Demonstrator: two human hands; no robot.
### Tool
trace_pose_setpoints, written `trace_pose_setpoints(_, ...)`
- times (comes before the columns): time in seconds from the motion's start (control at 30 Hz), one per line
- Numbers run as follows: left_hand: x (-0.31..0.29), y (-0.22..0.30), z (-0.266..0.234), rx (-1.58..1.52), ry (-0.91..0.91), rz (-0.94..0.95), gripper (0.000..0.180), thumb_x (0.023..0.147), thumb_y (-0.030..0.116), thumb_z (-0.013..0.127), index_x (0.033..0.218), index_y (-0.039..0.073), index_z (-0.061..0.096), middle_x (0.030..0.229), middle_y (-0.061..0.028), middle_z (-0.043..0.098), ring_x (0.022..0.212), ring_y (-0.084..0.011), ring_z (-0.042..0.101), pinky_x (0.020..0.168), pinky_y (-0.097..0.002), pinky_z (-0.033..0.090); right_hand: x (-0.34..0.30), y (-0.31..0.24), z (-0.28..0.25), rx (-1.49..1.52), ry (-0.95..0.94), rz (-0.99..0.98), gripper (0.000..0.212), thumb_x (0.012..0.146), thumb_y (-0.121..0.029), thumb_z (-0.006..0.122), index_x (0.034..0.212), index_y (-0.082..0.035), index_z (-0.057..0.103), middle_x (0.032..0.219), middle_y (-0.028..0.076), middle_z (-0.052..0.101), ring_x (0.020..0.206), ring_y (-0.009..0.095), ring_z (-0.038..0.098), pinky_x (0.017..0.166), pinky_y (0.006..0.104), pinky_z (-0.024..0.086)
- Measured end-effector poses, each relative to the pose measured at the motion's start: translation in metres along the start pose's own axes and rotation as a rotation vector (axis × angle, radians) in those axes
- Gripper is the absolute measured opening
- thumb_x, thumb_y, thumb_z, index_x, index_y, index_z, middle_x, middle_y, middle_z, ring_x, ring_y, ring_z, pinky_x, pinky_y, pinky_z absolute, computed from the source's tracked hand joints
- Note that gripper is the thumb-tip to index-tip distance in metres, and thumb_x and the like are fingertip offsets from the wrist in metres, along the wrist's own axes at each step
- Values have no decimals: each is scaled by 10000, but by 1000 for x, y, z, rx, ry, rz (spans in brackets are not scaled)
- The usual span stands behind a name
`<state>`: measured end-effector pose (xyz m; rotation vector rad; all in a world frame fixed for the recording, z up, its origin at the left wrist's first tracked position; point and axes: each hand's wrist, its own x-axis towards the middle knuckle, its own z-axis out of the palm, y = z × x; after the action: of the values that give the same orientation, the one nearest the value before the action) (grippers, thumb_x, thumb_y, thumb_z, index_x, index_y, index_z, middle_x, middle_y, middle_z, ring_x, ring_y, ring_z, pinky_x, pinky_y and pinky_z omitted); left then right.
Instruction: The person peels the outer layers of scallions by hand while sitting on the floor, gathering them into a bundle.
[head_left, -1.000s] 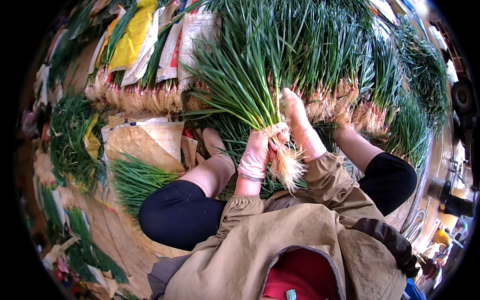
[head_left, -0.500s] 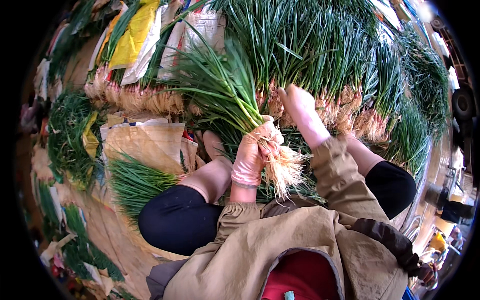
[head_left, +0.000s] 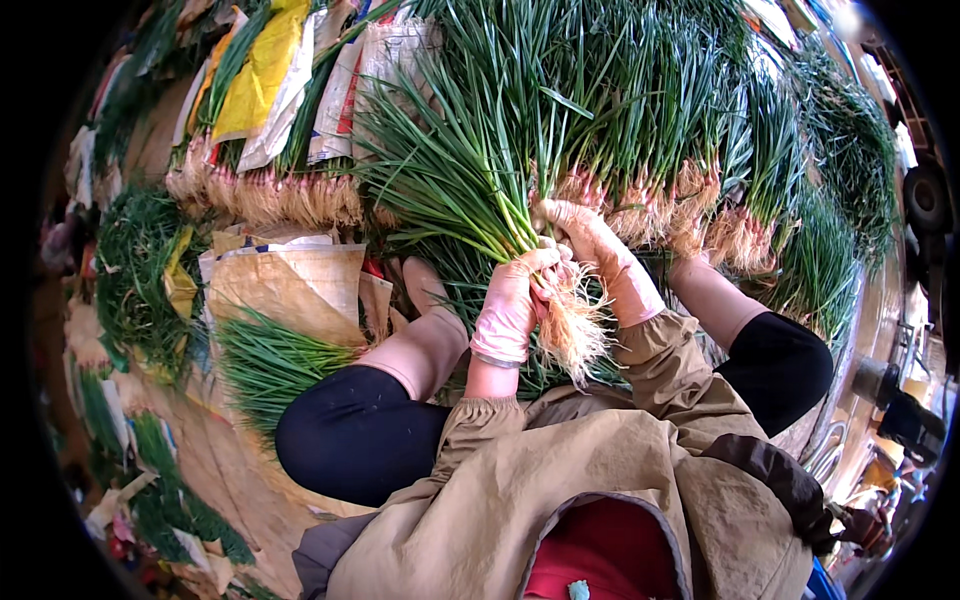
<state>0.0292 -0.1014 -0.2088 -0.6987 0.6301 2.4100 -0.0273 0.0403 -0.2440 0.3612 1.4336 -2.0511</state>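
Note:
My left hand (head_left: 508, 305), in a thin pinkish glove, is wrapped around the lower stalks of a bunch of chives (head_left: 468, 185). Long green leaves fan away up and to the left, while the pale stringy roots (head_left: 575, 330) hang out below my fist. Against the right side of the same bunch is my right hand (head_left: 590, 240), gloved too. Its fingers are closed at the stalks just above the left hand; the fingertips are partly hidden. Right behind the hands lies a thick row of chives (head_left: 640, 90), roots toward me.
At the far left, more chives lie under yellow and white sacks (head_left: 262, 85). A folded tan sack (head_left: 290, 285) covers part of a pile of greens (head_left: 275, 365) beside my left knee. My bent legs flank the hands. Loose greens (head_left: 850, 150) are heaped at the far right.
My right hand has come back from the row toward me and now meets the bunch. The bunch in my left hand has shifted slightly right, and its leaves look fuller.

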Motion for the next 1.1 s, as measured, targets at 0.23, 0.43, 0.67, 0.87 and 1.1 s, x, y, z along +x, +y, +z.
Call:
trace_pose_setpoints(0.23, -13, 6, 7, 20, -153, -68, 155, 801, 116, 554, 928, 28, 551, 810, -67, 594, 661, -130, 565, 514, -231, 476, -22, -12, 13, -1204, 665, -445, 254, 913, -310, 509, 948, -99, 646, 693, 67, 636, 609, 181, 608, 589, 280, 497)
trace_pose_setpoints(0.43, -41, -1, 37, -146, -239, -97, 131, 812, 118, 525, 917, 40, 517, 662, -20, 450, 574, -129, 457, 494, -247, 418, -42, 13, -53, -1116, -225, 178, 483, 969, -417, 302, 1101, -33, 564, 823, 80, 605, 772, 158, 558, 802, 297, 426)
trace_pose_setpoints(0.67, -31, -4, 21, -200, -444, -115, 135, 831, 137, 516, 922, 38, 514, 658, -11, 454, 610, -134, 475, 502, -244, 423, -33, -38, 13, 440, -116, -122, 152, 907, -208, 543, 906, -58, 563, 646, -41, 477, 486, 45, 361, 441, 180, 301)
trace_pose_setpoints(0.87, -50, 0, 55, -57, -250, -45, 117, 814, 134, 535, 881, 39, 519, 775, -49, 532, 608, -111, 497, 502, -210, 432, -22, -43, -52, -1170, 612, -60, 297, 923, -317, 455, 978, -66, 604, 789, 72, 623, 625, 191, 570, 627, 303, 479)
trace_pose_setpoints(1.1, -6, -24, 26, 110, -160, -185, 156, 785, 43, 591, 913, -42, 566, 787, -143, 616, 578, -162, 586, 484, -181, 465, -55, -48, -19, -227, 180, -73, 280, 907, -343, 524, 1004, -90, 593, 733, -26, 591, 508, 45, 405, 485, 162, 325)
